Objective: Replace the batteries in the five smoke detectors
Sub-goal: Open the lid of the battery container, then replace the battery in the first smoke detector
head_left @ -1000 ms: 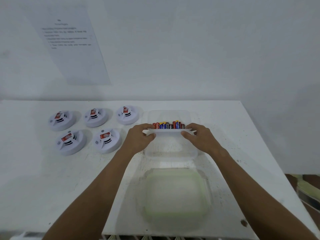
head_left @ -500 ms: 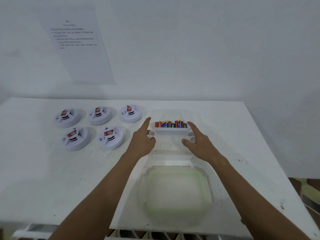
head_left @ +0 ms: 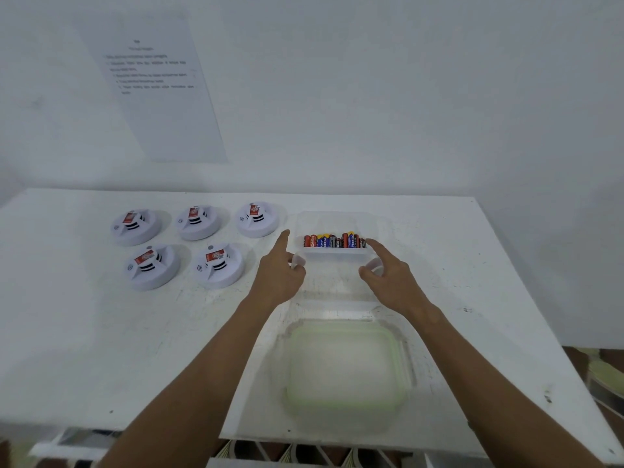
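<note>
Clear tub (head_left: 337, 219) of batteries (head_left: 334, 240), left hand (head_left: 278, 276) and right hand (head_left: 393, 282) released — fingers loose, flanking it

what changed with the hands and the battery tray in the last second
Both hands let go of the battery tray: a second ago each gripped one end; now the left hand and right hand are open, drawn back slightly toward the person. The tray rests in the clear container. The five smoke detectors have not moved.
</note>
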{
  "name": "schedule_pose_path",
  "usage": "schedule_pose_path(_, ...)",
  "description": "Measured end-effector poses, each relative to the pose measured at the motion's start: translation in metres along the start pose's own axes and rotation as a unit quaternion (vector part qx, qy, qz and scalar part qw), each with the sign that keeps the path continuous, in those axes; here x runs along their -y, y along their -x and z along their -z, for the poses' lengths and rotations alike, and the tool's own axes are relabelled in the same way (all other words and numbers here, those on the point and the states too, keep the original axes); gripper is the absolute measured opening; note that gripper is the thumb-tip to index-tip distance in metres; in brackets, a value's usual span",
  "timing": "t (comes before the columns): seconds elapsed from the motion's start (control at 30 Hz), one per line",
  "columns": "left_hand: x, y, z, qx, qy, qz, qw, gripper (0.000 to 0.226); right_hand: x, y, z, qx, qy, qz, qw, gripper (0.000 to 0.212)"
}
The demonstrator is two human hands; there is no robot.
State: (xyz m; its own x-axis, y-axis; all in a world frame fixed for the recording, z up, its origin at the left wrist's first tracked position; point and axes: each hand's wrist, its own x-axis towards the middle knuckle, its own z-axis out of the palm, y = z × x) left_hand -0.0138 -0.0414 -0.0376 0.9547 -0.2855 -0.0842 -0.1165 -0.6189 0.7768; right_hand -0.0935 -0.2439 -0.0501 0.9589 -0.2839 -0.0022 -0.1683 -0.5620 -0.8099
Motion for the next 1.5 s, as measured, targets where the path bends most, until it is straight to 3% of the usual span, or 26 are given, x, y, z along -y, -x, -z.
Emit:
schedule_pose_path(0.23, 0.003, 0.000, -0.002, -0.006, 0.001, -0.003, 1.000, 0.068, -0.001, 0.001, 0.001, 0.007, 0.020, -0.004, 1.000, 0.061)
schedule_pose_path(0.5, -0.006, 0.006, 0.018, -0.062, -0.021, -0.056, 0.996, 0.057, 0.023, 0.008, 0.005, -0.059, 0.094, 0.045, 0.993, 0.063)
schedule_pose_path(0.8, 0.029, 0.003, 0.110, -0.096, -0.084, -0.059, 0.990, 0.048, 0.107, -0.021, -0.068, 0.029, 0.075, 0.129, 0.988, 0.061)
schedule_pose_path(0.9, 0.057, -0.002, 0.140, -0.072, -0.103, -0.035, 0.991, 0.051, 0.131, -0.030, -0.104, 0.076, 0.074, 0.145, 0.984, 0.063)
schedule_pose_path(1.07, 0.097, -0.011, 0.165, 0.037, -0.126, -0.001, 0.991, 0.070, 0.152, -0.039, -0.153, 0.153, 0.062, 0.104, 0.981, 0.070)
schedule_pose_path(1.2, 0.114, -0.016, 0.167, 0.113, -0.106, -0.016, 0.988, 0.085, 0.149, -0.041, -0.175, 0.176, 0.073, 0.100, 0.977, 0.055)
schedule_pose_path(1.37, 0.135, -0.020, 0.162, 0.112, -0.073, -0.053, 0.990, 0.098, 0.141, -0.047, -0.194, 0.158, 0.074, 0.100, 0.980, 0.072)
schedule_pose_path(1.5, 0.142, -0.022, 0.158, 0.077, -0.005, -0.089, 0.993, 0.100, 0.141, -0.056, -0.199, 0.168, 0.093, 0.072, 0.979, 0.108)
